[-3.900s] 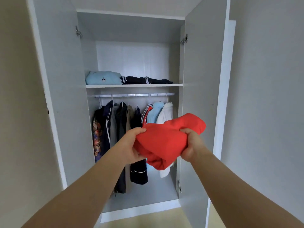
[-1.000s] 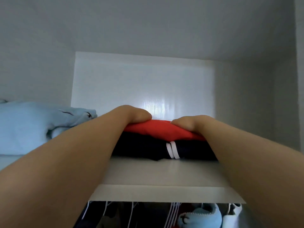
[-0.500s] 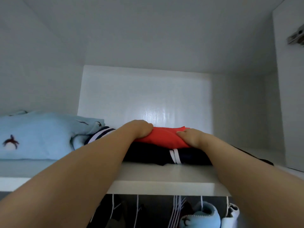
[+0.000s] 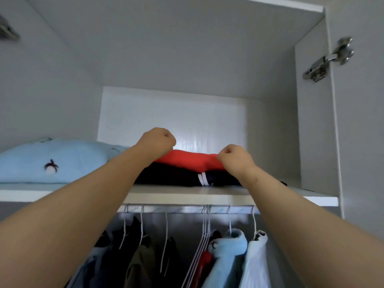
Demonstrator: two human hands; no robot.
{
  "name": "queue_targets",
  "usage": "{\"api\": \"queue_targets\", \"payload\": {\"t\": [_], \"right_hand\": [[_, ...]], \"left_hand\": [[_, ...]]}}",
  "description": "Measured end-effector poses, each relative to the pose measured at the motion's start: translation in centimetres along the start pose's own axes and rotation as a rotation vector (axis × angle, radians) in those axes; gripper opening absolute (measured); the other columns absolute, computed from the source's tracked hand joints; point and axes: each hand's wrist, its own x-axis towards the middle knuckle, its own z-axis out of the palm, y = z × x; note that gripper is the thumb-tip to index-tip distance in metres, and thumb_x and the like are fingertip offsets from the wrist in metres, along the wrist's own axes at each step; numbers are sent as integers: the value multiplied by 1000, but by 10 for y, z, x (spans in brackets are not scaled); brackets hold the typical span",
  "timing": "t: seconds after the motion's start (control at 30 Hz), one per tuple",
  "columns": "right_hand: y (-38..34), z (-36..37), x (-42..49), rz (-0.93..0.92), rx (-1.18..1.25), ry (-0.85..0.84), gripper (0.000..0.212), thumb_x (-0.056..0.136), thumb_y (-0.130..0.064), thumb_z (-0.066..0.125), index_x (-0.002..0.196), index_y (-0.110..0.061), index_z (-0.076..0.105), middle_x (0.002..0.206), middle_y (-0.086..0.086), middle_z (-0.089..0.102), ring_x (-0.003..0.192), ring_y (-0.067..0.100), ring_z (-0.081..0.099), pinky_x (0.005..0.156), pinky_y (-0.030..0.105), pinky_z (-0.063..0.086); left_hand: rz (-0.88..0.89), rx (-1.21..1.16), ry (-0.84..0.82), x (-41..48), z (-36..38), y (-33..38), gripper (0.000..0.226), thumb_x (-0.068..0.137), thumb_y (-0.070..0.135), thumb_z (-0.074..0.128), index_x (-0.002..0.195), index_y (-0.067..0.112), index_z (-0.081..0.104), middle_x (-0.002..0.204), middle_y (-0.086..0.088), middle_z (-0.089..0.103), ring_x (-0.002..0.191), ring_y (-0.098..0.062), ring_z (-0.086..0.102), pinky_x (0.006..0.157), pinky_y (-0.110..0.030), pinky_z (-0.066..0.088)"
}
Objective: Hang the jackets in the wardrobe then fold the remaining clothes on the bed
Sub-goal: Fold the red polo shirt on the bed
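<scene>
A folded red garment (image 4: pixel 187 161) lies on top of a dark folded garment with white stripes (image 4: pixel 182 177) on the wardrobe's upper shelf (image 4: pixel 187 194). My left hand (image 4: pixel 158 141) is raised just above the red garment's left end, fingers curled into a fist, holding nothing. My right hand (image 4: pixel 233 157) is at the red garment's right end with curled fingers against the cloth; whether it pinches the fabric is hidden. Several jackets (image 4: pixel 228 256) hang on white hangers from the rail (image 4: pixel 187 209) below the shelf.
A folded light blue garment (image 4: pixel 52 161) with a small dark motif fills the shelf's left part. The open right door carries a metal hinge (image 4: pixel 328 59). The shelf's right end (image 4: pixel 291 190) lies beside the dark garment.
The red garment went from my hands in front of the wardrobe onto the dark pile. Since half a second ago my hands have lifted off it and curled, and the view has pulled back.
</scene>
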Motion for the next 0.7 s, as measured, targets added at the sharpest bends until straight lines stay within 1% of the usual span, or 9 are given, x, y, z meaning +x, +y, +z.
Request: {"api": "queue_targets", "payload": {"t": [0.1,0.17,0.23,0.33,0.4,0.47,0.57,0.63,0.7], "right_hand": [[-1,-19,-44,-7,30,-33,21,89,-13,43,97,-2,60,84,5,53,78,20,46,69,27,38],[1,-29,-70,-12,57,-58,14,89,-11,43,86,-5,56,74,5,49,69,19,42,62,27,35],[1,-43,-101,-18,85,-94,13,90,-12,44,84,-7,54,69,2,48,64,17,41,58,26,35],[0,-57,-147,3,103,-130,15,91,-14,46,89,-8,59,81,5,55,79,21,49,72,28,39],[0,-60,-175,34,112,-163,13,91,-14,46,89,-8,58,84,4,56,84,21,50,74,28,38],[-4,-65,-201,73,115,-210,11,91,-14,46,90,-11,57,85,2,56,87,20,51,77,29,40],[-18,-77,-241,103,67,-254,19,92,-16,46,103,-8,60,102,6,61,98,22,55,85,29,40],[-29,-85,-269,116,84,-255,24,92,-14,45,106,-2,60,104,10,63,96,25,56,81,27,40],[-43,-92,-298,125,118,-264,20,91,-12,44,95,0,60,90,11,63,83,24,57,70,25,41]], "left_hand": [[-19,-47,-9,-52,0,12,18,89,13,47,84,13,64,92,-10,67,83,-22,59,66,-25,43],[-37,-105,-25,-82,2,18,20,90,14,48,75,18,61,88,-8,68,82,-21,62,65,-24,44],[-60,-155,-34,-115,3,25,21,90,13,50,73,23,58,81,-2,66,80,-18,62,65,-23,45],[-118,-219,-47,-168,-1,30,20,87,10,54,81,29,56,87,-3,65,78,-18,62,60,-21,43],[-161,-252,-63,-200,-5,29,20,86,11,55,86,31,55,96,-9,66,80,-21,63,65,-26,45],[-211,-276,-94,-230,-15,28,20,88,11,55,85,30,55,93,-11,67,77,-20,62,69,-30,45],[-275,-292,-101,-266,-36,36,15,89,8,54,88,23,59,85,-10,65,65,-17,59,62,-28,44],[-284,-284,-98,-290,-51,43,15,87,8,54,87,22,60,82,-11,65,67,-19,57,63,-29,42],[-278,-276,-97,-313,-68,48,18,86,8,55,82,25,59,81,-10,66,70,-20,57,65,-30,42]]}}
